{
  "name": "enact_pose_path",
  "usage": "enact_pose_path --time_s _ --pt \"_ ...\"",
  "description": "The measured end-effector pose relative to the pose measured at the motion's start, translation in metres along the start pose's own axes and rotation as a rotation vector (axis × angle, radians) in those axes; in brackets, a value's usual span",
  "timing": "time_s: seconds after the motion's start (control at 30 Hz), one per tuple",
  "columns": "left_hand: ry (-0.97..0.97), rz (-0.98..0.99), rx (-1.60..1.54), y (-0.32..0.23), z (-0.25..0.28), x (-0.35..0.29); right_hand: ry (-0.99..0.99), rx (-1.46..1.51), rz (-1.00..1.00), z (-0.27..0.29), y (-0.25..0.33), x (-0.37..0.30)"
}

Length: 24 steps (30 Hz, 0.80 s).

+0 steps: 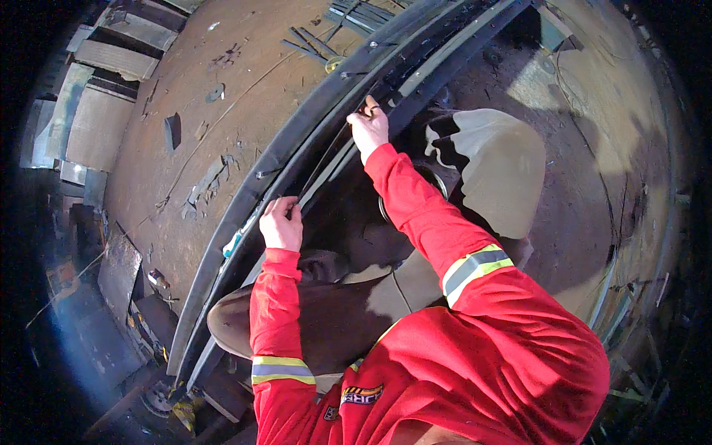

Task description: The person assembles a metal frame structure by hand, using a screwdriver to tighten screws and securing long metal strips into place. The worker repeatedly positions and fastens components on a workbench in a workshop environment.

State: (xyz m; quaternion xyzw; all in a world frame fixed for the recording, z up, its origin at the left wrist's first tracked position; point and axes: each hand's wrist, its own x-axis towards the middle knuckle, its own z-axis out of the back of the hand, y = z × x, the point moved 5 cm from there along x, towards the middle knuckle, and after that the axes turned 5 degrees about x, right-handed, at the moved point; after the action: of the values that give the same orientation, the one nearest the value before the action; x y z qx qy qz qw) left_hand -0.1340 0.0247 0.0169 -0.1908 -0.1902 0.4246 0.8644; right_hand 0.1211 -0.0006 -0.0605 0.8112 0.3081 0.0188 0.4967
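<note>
A long dark metal beam with raised lengthwise edges crosses the view from lower left to upper right, its line bent by the lens. Both my hands are over its near side. My left hand has its fingers curled and pinched at the inner channel. Farther up the beam, my right hand is closed too, thumb and fingers together. A thin dark line runs between the two hands; whether it is a loose strip or an edge of the beam is unclear. Short bolt-like pins stick out along the far flange.
A small teal and white object rests on the beam, left of my left hand. Dark bars lie beyond it on the brown floor. Metal plates and blocks are stacked at far left. A cable trails on the right.
</note>
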Motion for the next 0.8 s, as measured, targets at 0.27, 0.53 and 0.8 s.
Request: enact_pose_path --time_s 0.27,0.53,0.8 --pt "0.009 0.048 0.011 0.007 -0.002 0.000 -0.009 -0.066 -0.001 -0.004 0.008 -0.008" --pt "-0.046 0.098 -0.019 0.023 -0.004 -0.005 0.066 -0.109 -0.072 -0.004 -0.007 -0.005" --pt "-0.059 0.090 -0.019 0.010 0.001 -0.008 0.001 -0.218 0.057 0.004 -0.023 0.003"
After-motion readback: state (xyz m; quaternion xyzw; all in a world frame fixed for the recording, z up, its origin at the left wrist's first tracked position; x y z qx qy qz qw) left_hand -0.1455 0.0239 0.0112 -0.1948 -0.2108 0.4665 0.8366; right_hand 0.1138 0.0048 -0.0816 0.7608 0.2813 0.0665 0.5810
